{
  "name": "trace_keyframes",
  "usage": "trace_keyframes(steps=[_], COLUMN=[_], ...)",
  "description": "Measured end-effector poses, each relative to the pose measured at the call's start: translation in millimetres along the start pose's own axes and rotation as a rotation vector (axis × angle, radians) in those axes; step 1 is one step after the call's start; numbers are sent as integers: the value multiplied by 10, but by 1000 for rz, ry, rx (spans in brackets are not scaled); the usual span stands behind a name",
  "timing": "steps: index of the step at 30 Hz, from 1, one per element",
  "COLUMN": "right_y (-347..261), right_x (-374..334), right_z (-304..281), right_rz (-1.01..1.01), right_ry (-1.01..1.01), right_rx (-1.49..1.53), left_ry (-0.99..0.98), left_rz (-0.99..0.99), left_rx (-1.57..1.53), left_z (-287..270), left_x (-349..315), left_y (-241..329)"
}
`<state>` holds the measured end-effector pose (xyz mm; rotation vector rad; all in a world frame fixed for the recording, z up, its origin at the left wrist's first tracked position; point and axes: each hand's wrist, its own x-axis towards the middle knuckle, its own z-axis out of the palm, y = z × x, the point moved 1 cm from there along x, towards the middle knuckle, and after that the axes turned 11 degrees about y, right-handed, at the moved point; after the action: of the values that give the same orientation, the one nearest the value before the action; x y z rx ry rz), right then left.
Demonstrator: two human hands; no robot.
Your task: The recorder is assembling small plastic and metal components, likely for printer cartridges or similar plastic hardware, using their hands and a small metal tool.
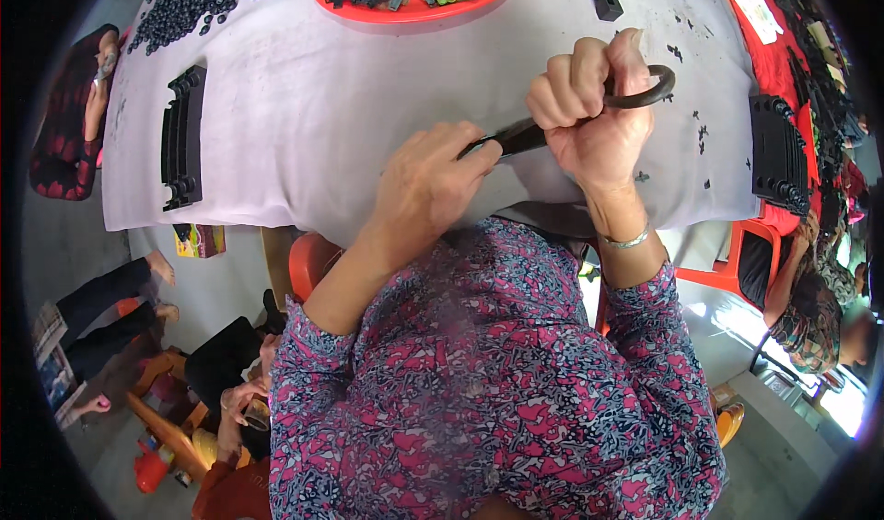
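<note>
- Honestly, looks stiff: got a dark tool spanning the gap between both sets of fingers, over the pale cloth, with no obvious sag. Can't tell exactly what kind.
- Got a right hand wrapped tight around it in a full fist, with the curved end poking out beside the thumb.
- Got a left hand pinched narrow on the other end. Can't tell if on the tool itself or on some small piece at the tip.
- Probably middling weight, likely metal, so hardly fragile. Might be slick along the smooth stretch between the two hands.
- Best hold, at a guess: whole fist snug against the curve as a stop against slipping, left fingertips clear of any edge.
- Beyond the fingertips, see a red tray of loose pieces; right of the fist, small black bits.
</note>
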<state>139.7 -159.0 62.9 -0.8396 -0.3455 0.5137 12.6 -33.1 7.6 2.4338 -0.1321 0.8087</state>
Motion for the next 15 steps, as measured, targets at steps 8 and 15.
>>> trace_keyframes(steps=[8, 15], right_y=[54, 81], right_x=[13, -37], right_z=[-11, 82], right_rz=[47, 32], right_ry=[63, -18], right_rx=[-17, -145], left_ry=[-13, -3], left_rz=[21, 42], left_rx=[8, -7], left_z=[-3, 20], left_x=[21, 4], left_y=[18, 0])
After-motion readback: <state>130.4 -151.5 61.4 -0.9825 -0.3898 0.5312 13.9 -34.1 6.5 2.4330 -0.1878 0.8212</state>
